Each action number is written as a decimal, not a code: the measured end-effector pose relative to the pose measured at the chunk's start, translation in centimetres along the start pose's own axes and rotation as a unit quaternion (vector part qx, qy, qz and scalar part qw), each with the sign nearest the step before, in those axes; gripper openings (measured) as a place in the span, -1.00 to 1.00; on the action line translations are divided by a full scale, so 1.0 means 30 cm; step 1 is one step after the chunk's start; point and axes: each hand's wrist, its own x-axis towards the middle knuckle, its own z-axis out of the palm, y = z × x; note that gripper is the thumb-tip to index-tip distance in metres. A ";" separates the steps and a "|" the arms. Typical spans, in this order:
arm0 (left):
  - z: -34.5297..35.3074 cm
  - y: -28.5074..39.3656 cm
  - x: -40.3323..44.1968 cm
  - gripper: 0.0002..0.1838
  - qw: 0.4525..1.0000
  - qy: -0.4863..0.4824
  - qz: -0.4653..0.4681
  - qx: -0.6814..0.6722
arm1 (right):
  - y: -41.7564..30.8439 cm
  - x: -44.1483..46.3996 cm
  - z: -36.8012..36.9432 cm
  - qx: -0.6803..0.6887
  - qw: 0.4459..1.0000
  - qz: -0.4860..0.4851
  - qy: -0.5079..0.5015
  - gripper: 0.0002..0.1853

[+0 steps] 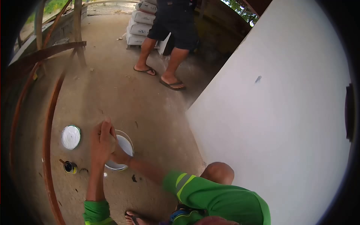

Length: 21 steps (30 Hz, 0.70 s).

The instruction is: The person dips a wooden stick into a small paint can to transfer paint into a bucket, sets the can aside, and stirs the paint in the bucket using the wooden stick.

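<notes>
Both hands meet in front of a white bucket (125, 144) with a raised wire handle, which stands on the floor and holds something whitish. My left hand (102, 138) is closed, its fingers curled at the top; whatever may be inside them is hidden. Close against it, partly behind, is my right hand (118, 153), slightly blurred, with its fingers out of sight. To the left lies a round lid (71, 137) smeared with white. Below that, a small open can (70, 167) has dark contents and a stick or brush handle leaning out.
A white wall panel (277, 112) rises on my right. Reddish-brown metal bars (50, 131) run along the left. Ahead, another person (170, 48) in dark shorts and flip-flops stands beside stacked bags (141, 28). Small debris dots the concrete floor (112, 93).
</notes>
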 end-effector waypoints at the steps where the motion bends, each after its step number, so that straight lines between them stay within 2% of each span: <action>1: -0.007 0.030 0.007 -0.47 1.000 0.003 -0.008 -0.014 | -0.010 -0.009 0.012 0.009 0.999 0.021 -0.032 -0.79; 2: -0.011 0.051 0.005 -0.47 0.999 0.005 -0.016 -0.028 | -0.023 -0.016 0.014 0.016 0.997 0.040 -0.062 -0.80; 3: 0.081 -0.022 0.031 -0.47 0.993 0.031 0.011 -0.112 | -0.036 -0.034 -0.177 -0.060 0.993 0.048 -0.092 -0.82; 5: 0.008 -0.029 -0.003 -0.47 0.985 0.083 0.026 -0.146 | -0.091 0.000 -0.134 -0.079 0.990 0.040 -0.114 -0.85; 8: -0.017 -0.074 -0.042 -0.46 0.987 0.068 0.098 -0.106 | -0.045 0.044 -0.067 -0.032 0.997 -0.008 -0.064 -0.86; 11: 0.034 -0.006 -0.056 -0.46 0.999 0.022 0.017 -0.038 | 0.006 0.000 -0.003 -0.023 0.999 -0.021 0.025 -0.86; 14: 0.053 0.015 -0.007 -0.49 0.998 0.058 0.010 -0.028 | -0.060 -0.027 -0.066 -0.056 0.997 0.022 -0.044 -0.85; 17: 0.032 -0.016 -0.019 -0.47 0.988 0.079 0.035 -0.131 | -0.103 0.001 -0.140 -0.074 0.989 0.013 -0.129 -0.86; 20: 0.063 -0.047 -0.058 -0.48 0.991 0.055 0.110 -0.056 | -0.060 0.022 -0.085 0.018 0.999 -0.013 -0.034 -0.85; 21: 0.061 -0.040 -0.052 -0.47 0.995 0.042 0.080 -0.045 | -0.057 0.020 -0.063 0.028 0.999 -0.015 -0.022 -0.85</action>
